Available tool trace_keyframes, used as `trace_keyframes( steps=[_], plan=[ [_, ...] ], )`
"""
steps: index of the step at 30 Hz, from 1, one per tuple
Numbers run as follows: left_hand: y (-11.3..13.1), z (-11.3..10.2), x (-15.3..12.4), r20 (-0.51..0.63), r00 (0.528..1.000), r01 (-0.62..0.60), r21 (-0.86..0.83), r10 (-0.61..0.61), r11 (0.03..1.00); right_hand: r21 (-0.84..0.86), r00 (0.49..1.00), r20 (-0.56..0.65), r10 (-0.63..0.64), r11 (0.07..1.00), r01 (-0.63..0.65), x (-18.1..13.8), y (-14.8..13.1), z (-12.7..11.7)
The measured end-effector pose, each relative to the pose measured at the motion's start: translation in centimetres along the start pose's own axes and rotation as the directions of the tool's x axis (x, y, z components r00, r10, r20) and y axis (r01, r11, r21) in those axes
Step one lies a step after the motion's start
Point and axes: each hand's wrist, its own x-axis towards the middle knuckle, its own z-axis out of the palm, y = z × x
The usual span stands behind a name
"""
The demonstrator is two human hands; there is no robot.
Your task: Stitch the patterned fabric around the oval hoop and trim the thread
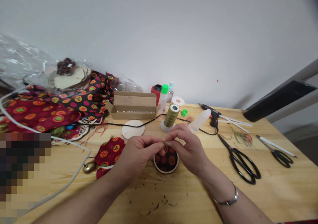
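The fingertips of my left hand (146,148) and my right hand (185,146) meet in a pinch, almost touching each other. Between them is something tiny and olive-toned, perhaps a strand, too small to make out. Just below the fingers is a round disc (166,164) covered in dark patterned fabric with a pale rim; my left fingers hide its upper edge. Behind my hands stands a spool of olive thread (172,115). A maroon patterned fabric piece (111,151) with a brass bell (89,167) lies to the left of my left hand.
Large black-handled scissors (242,161), smaller scissors (279,154) and a glue gun (211,113) lie on the right. Behind are an open cardboard box (134,113), a green-capped bottle (164,98) and a white bottle (200,120). Patterned fabric (86,98) and a white cable (72,144) occupy the left.
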Motion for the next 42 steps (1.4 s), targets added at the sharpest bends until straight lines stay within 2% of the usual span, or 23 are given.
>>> trace_keyframes(
  steps=[11,21,30,42],
  plan=[
    [0.31,0.07,-0.03,-0.009,1.000,-0.011,0.016,0.011,1.000,0.003,1.000,0.003,-0.012,1.000,0.012,0.02,-0.27,0.10],
    [0.01,0.08,0.13,0.016,1.000,0.023,-0.112,-0.021,0.993,0.046,0.999,0.002,0.036,0.998,-0.036,-0.22,-0.46,0.37],
    [-0.14,-0.01,0.07,0.017,0.999,0.031,-0.145,-0.029,0.989,0.130,0.995,-0.034,0.094,0.988,-0.089,-0.12,-0.08,0.17],
    [-0.06,-0.05,0.16,0.026,1.000,-0.005,-0.065,0.006,0.998,0.128,0.997,-0.015,0.079,0.989,-0.076,-0.08,-0.31,0.40]
  ],
)
